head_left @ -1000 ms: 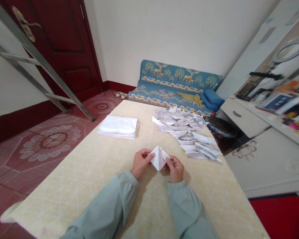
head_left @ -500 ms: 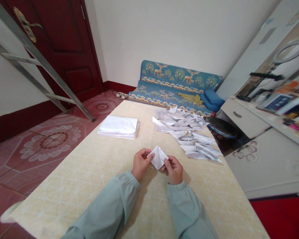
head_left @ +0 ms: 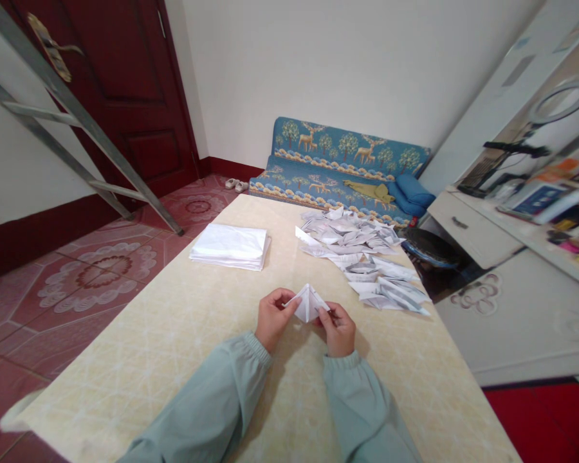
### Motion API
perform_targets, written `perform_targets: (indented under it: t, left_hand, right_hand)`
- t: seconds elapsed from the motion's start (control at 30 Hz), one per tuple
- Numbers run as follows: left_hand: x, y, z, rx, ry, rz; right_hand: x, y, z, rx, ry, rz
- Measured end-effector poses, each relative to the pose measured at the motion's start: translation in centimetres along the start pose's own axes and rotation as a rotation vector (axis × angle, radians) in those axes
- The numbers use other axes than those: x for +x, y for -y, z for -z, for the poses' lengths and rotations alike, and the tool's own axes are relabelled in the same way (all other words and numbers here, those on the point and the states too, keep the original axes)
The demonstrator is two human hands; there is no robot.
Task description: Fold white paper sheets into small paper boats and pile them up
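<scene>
A small folded piece of white paper (head_left: 308, 304) is held between my two hands over the near middle of the table. Its top comes to a point, and a crease runs down its centre. My left hand (head_left: 273, 316) pinches the left corner between thumb and fingers. On the other side, my right hand (head_left: 338, 326) grips the right corner the same way. Ahead and to the right lies a pile of folded paper pieces (head_left: 350, 235). A stack of white paper sheets (head_left: 230, 245) rests at the left of the table.
A pale yellow patterned cloth covers the table (head_left: 188, 360). Beyond it stands a blue sofa (head_left: 299, 170) with a deer pattern. A metal ladder (head_left: 91, 132) leans at the left by a dark red door (head_left: 130, 71). White cabinets (head_left: 525, 302) line the right side.
The paper between my hands has changed shape: its lower point has drawn up and a centre ridge now shows. Both hands have kept their hold and barely moved.
</scene>
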State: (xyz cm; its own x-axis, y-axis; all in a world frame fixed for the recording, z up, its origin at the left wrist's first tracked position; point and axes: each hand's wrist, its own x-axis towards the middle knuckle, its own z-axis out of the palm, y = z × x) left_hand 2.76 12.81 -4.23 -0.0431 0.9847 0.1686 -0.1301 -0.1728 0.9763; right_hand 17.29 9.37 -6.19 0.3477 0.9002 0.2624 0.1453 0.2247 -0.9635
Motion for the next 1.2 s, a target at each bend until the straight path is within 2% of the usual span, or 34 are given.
perform_targets:
  t: [0.23,0.5,0.97,1.2]
  left_hand:
    - [0.0,0.1,0.0,0.002,0.028,-0.001]
    - [0.2,0.1,0.0,-0.09,0.021,0.049]
    - [0.3,0.6,0.2,-0.262,0.073,0.01]
    - [0.3,0.6,0.0,-0.34,0.067,0.116]
  right_hand:
    - [0.0,-0.1,0.0,-0.02,0.005,0.022]
    - [0.1,0.3,0.2,-0.07,0.094,0.25]
    - [-0.1,0.7,0.0,-0.049,0.175,0.339]
    - [-0.4,1.6,-0.1,-0.142,0.228,0.457]
